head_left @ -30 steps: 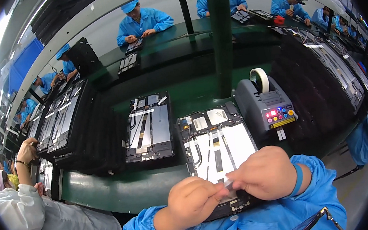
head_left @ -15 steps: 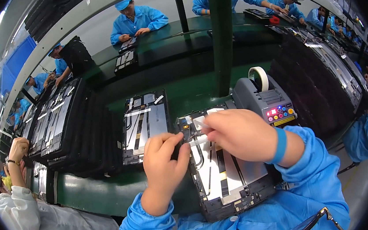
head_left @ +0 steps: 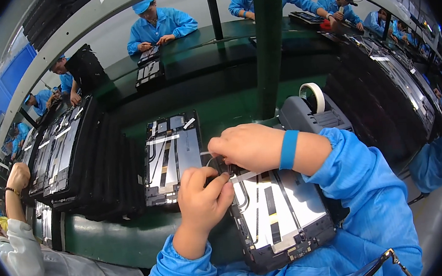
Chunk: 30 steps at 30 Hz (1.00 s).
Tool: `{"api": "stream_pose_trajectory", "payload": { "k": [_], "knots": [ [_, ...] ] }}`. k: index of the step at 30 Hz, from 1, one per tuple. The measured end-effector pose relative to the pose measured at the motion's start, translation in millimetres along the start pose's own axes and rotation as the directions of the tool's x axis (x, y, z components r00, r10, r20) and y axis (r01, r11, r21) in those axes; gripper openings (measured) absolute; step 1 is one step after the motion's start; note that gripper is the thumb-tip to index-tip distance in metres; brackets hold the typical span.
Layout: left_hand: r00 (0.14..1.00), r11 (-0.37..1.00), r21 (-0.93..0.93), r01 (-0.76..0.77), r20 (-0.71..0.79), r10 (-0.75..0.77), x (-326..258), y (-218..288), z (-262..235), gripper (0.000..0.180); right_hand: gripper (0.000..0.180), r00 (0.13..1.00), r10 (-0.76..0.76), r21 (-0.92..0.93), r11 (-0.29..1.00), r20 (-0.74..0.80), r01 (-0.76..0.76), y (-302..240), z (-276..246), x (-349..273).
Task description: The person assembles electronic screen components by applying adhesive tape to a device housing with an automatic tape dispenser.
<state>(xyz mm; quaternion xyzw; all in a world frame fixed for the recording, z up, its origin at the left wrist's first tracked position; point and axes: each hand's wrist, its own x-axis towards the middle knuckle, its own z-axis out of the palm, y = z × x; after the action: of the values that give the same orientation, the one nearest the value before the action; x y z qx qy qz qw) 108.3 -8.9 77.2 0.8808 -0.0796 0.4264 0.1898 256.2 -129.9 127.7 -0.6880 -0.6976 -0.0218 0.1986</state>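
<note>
My left hand [head_left: 203, 198] is closed at the left edge of an opened tablet-like device [head_left: 296, 205], thumb and forefinger pinched together. What they pinch is too small to make out; a thin pale wire [head_left: 211, 162] arcs beside them. My right hand [head_left: 248, 148] reaches over the device's far end, its fingers closed. A short pale strip, apparently white tape, sticks out left of its fingertips. Across the device lies a white tape strip [head_left: 243, 177], partly under my right hand. Silver plates and black cables fill the device; its far end is hidden by my hands.
A similar opened device [head_left: 172, 153] lies to the left on the green table [head_left: 103, 237]. Tall stacks of devices stand left [head_left: 65, 153] and right [head_left: 407, 83]. A grey tape dispenser [head_left: 309, 116] stands behind my right arm. A green post [head_left: 270, 48] rises ahead. Co-workers sit around.
My right hand has moved left and turned, covering the device's far corner. My forearm now hides the dispenser's display. My left hand stays near the left edge, and the view has shifted slightly.
</note>
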Motion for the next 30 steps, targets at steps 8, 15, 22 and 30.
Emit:
{"api": "stream_pose_trajectory", "payload": {
  "k": [8,15,22,30],
  "knots": [
    [0.997,0.996,-0.053,0.069,0.028,-0.067,2.4,-0.8,-0.6,0.023,0.03,0.882,0.446,0.066,0.886,0.153,-0.46,-21.0,-6.3,3.1],
    [0.986,0.986,-0.106,0.132,0.119,-0.119,0.2,-5.8,4.2,0.026,0.02,0.922,0.364,0.275,0.88,0.131,-0.387,-4.1,-28.5,-3.6],
    [0.977,0.974,-0.149,0.168,0.16,-0.144,-3.0,-8.8,3.0,0.028,0.02,0.839,0.249,0.012,0.957,0.484,-0.291,-1.5,-32.5,20.2],
    [0.974,0.972,-0.147,0.182,0.16,-0.159,-3.9,-10.1,5.2,0.027,0.021,0.8,0.218,-0.076,0.974,0.559,-0.212,3.3,-32.7,32.3]
  ]
}}
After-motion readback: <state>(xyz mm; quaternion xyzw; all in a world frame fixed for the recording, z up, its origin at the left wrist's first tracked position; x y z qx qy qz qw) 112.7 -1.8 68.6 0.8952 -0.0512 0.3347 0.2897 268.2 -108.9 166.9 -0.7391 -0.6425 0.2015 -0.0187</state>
